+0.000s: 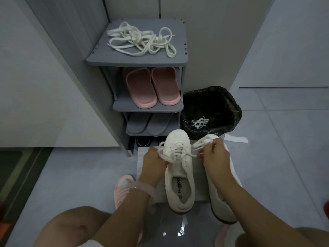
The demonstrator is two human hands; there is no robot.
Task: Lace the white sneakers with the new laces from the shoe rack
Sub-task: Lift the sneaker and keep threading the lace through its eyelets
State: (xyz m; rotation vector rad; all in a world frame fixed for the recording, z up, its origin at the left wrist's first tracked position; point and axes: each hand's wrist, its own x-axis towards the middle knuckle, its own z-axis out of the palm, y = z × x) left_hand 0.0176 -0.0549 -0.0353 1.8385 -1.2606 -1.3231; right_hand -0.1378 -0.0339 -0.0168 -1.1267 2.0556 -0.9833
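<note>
Two white sneakers stand side by side on a pale mat on the floor. The left sneaker (179, 168) has a white lace (178, 150) threaded through its eyelets. My left hand (154, 161) pinches the lace's left end beside the shoe. My right hand (214, 154) pinches the right end and covers part of the right sneaker (222, 198). A tangle of new white laces (140, 41) lies on top of the grey shoe rack (99, 59).
Pink slippers (153, 86) and grey slippers (147, 123) fill the rack's shelves. A bin with a black bag (211, 111) right of the rack holds a white lace (200, 123). My knees and pink sandals (122, 189) are at the bottom; a paper slip (235, 139) lies on the floor.
</note>
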